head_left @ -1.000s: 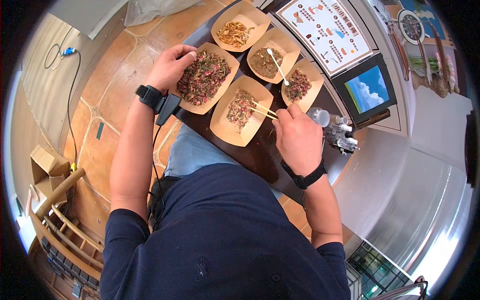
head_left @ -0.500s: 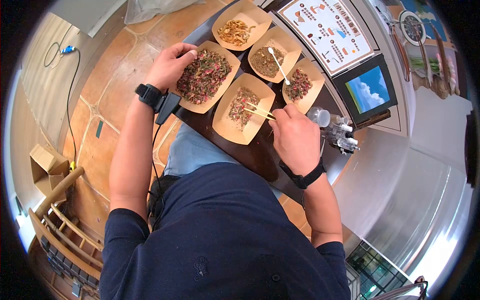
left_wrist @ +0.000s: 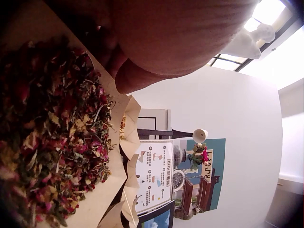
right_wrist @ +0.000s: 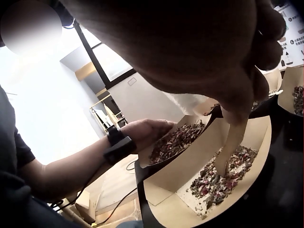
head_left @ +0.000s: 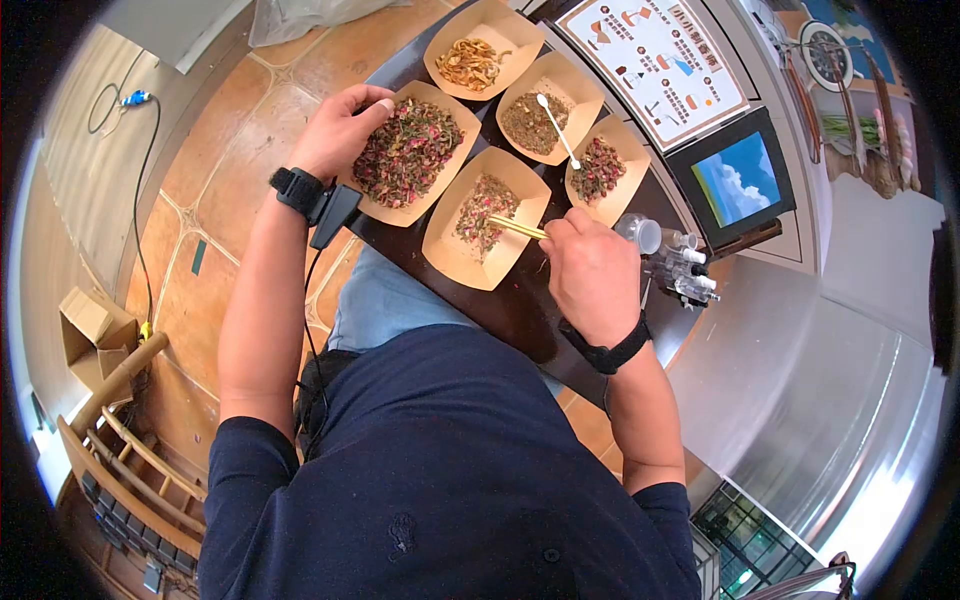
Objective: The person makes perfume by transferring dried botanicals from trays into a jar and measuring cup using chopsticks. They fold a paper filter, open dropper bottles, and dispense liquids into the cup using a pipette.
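My left hand (head_left: pixel 340 130) grips the edge of a kraft-paper tray (head_left: pixel 460 125), its thumb over the rim. Dried rose petals and green leaves (head_left: pixel 405 155) fill that tray. In my right hand (head_left: pixel 595 275) I pinch pale bamboo tweezers (head_left: pixel 520 227), whose tips are together and reach into a second paper tray (head_left: pixel 447 262). A loose heap of crumbled petals and herbs (head_left: pixel 483 215) lies there. The right wrist view shows the tweezers (right_wrist: pixel 232 147) pointing down into this heap, with my fingers curled above.
Beyond are paper trays of yellow dried pieces (head_left: pixel 468 65), brown herbs with a white spoon (head_left: pixel 556 130) across, and rosebuds (head_left: pixel 598 168). Small clear bottles (head_left: pixel 685 265) stand right of my right hand. An instruction sheet (head_left: pixel 650 70) and a framed picture (head_left: pixel 735 180) line the far side.
The tweezers' tips, spread apart before, have come together over the heap. My right hand has shifted slightly left and the near tray has moved a little. My left hand has stayed in place.
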`<action>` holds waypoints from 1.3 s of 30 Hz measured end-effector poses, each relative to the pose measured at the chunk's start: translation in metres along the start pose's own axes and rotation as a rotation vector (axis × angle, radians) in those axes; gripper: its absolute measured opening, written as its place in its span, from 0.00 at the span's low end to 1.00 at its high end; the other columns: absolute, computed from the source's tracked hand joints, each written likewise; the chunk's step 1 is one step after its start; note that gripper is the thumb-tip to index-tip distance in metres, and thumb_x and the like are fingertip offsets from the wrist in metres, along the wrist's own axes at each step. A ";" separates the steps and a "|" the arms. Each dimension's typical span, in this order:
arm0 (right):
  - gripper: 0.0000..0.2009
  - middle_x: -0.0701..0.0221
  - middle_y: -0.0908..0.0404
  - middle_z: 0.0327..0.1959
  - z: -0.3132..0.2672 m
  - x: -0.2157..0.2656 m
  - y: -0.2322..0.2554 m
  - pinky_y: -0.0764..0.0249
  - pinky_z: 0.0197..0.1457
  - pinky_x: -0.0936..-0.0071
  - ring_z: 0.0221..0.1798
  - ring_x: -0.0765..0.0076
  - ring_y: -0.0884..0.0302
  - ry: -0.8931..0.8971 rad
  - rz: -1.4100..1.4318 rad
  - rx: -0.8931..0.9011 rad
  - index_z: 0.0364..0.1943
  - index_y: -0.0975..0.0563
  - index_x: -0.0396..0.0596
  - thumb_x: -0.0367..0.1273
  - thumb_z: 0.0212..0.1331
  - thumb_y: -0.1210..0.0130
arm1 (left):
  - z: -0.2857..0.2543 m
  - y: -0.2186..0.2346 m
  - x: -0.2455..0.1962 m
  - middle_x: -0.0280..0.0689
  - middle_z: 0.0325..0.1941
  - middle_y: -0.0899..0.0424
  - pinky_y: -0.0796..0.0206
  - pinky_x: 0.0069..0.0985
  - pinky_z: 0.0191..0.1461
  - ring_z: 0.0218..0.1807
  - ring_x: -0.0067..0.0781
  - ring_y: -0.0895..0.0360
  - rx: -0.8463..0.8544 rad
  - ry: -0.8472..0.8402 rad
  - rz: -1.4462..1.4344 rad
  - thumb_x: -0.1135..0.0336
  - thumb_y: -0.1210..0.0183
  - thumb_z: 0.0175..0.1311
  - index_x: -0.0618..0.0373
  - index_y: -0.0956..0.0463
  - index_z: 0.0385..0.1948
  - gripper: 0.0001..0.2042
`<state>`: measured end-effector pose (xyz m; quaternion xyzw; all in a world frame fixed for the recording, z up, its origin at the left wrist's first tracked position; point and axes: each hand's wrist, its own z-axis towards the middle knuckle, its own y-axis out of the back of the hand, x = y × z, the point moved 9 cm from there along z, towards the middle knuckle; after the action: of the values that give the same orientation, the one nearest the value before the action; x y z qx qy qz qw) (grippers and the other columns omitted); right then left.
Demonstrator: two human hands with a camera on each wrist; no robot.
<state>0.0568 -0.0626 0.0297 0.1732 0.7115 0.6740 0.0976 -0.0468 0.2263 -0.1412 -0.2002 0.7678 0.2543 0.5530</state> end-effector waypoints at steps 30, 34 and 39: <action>0.07 0.61 0.19 0.37 -0.002 -0.005 -0.001 0.16 0.43 0.53 0.42 0.50 0.12 -0.075 0.008 0.070 0.34 0.19 0.43 0.31 0.63 0.32 | -0.001 -0.001 -0.001 0.30 0.47 0.10 0.25 0.25 0.56 0.48 0.20 0.17 0.000 0.007 -0.007 0.57 0.37 0.79 0.60 0.15 0.60 0.18; 0.08 0.61 0.20 0.37 -0.001 -0.002 0.006 0.17 0.43 0.53 0.44 0.51 0.13 -0.053 0.005 0.036 0.34 0.19 0.44 0.31 0.61 0.31 | -0.002 -0.001 -0.002 0.31 0.47 0.09 0.24 0.25 0.56 0.48 0.20 0.17 0.010 0.021 -0.011 0.57 0.37 0.79 0.61 0.15 0.60 0.18; 0.07 0.62 0.20 0.37 0.001 -0.003 0.005 0.17 0.43 0.53 0.43 0.51 0.13 -0.051 0.017 0.035 0.34 0.19 0.44 0.30 0.61 0.31 | -0.003 -0.001 -0.004 0.31 0.47 0.09 0.24 0.25 0.57 0.49 0.20 0.17 0.000 0.022 0.007 0.57 0.37 0.79 0.60 0.15 0.60 0.18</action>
<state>0.0611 -0.0625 0.0339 0.1980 0.7189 0.6576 0.1071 -0.0473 0.2238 -0.1368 -0.2005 0.7744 0.2541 0.5437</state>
